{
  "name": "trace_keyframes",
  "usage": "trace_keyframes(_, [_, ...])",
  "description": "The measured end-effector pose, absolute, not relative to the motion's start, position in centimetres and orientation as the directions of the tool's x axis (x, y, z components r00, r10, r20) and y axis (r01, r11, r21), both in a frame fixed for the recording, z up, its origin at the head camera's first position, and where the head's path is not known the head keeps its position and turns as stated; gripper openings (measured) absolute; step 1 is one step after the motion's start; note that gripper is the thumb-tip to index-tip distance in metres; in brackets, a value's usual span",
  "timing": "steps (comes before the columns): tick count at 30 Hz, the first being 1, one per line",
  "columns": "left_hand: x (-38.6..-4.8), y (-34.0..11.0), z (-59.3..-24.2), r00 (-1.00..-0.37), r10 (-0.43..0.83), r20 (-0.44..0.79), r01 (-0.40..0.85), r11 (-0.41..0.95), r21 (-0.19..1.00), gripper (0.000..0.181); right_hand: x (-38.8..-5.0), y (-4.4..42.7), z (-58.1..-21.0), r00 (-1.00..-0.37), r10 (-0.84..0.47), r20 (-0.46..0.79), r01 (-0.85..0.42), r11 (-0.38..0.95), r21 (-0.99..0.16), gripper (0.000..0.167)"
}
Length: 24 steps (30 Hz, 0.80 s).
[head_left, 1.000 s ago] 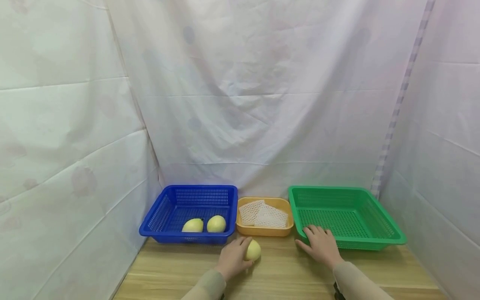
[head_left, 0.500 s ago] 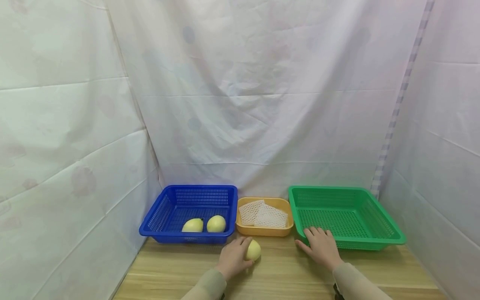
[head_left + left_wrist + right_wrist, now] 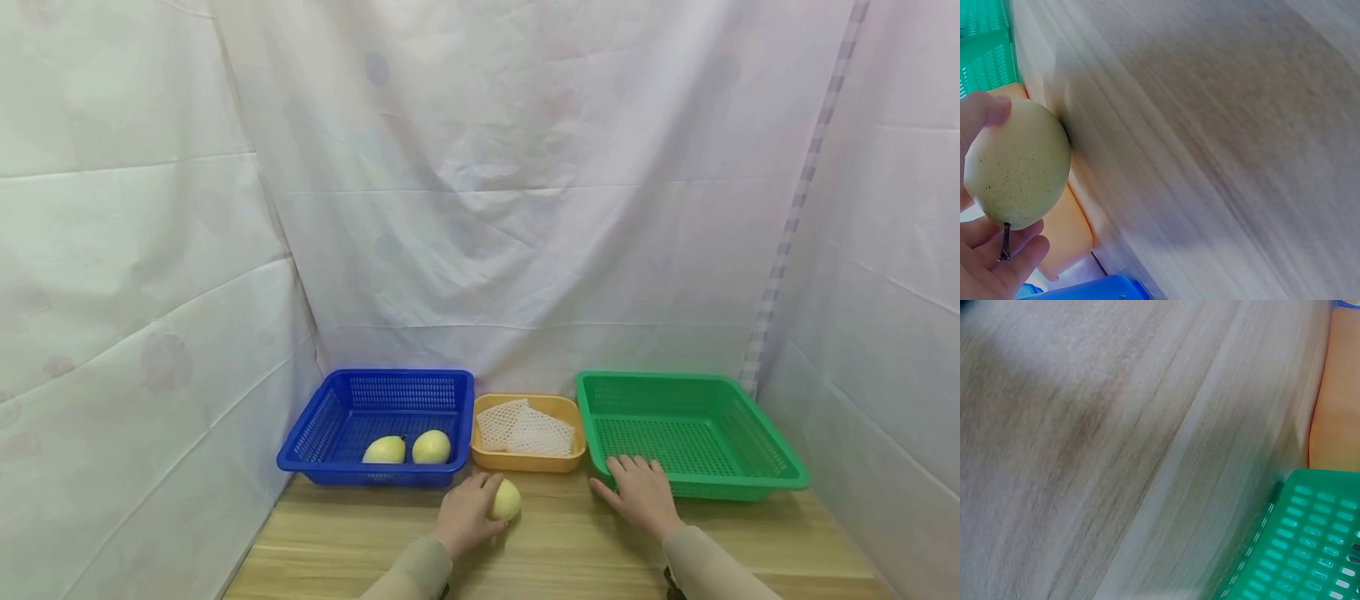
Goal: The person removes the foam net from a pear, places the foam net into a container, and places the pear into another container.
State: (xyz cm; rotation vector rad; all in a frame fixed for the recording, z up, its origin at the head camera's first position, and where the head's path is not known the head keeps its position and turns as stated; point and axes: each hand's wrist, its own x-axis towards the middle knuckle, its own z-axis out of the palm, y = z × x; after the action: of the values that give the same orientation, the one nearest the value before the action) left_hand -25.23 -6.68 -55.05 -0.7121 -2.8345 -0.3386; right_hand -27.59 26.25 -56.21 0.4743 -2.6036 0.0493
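Near the table's front middle, my left hand point(image 3: 467, 515) holds a pale yellow pear point(image 3: 507, 501). The left wrist view shows the thumb on one side of this speckled pear point(image 3: 1022, 164) and fingers by its dark stem. My right hand point(image 3: 641, 493) rests at the near left corner of the green basket point(image 3: 757, 482), fingertips on its rim and thumb spread to the left. The right wrist view does not show that hand, only the basket's perforated wall point(image 3: 1300, 544). Two more pears, one left point(image 3: 384, 450) and one right point(image 3: 431, 447), lie in the blue basket point(image 3: 375, 477).
An orange-yellow tray point(image 3: 527, 463) stands between the two baskets and holds white foam net sleeves point(image 3: 542, 432). All three containers stand in a row at the back of the wooden table point(image 3: 555, 558). White cloth point(image 3: 480, 250) hangs behind and on both sides.
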Motion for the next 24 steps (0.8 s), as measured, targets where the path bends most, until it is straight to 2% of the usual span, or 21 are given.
trace_keyframes(12, [-25.44,-6.89,-55.30,-0.853,0.441,0.280,0.493,0.856,0.156,0.083,-27.77,26.12,-56.28,-0.819,-0.308,0.484,-0.330,0.943,0.042,0.048])
trace_keyframes(24, [-25.45,-6.81,-55.01,-0.856,0.446,0.261,0.492,0.858,0.147,0.081,-27.82,26.04,-56.45,-0.834,-0.279,0.477,-0.312,0.950,0.010,0.041])
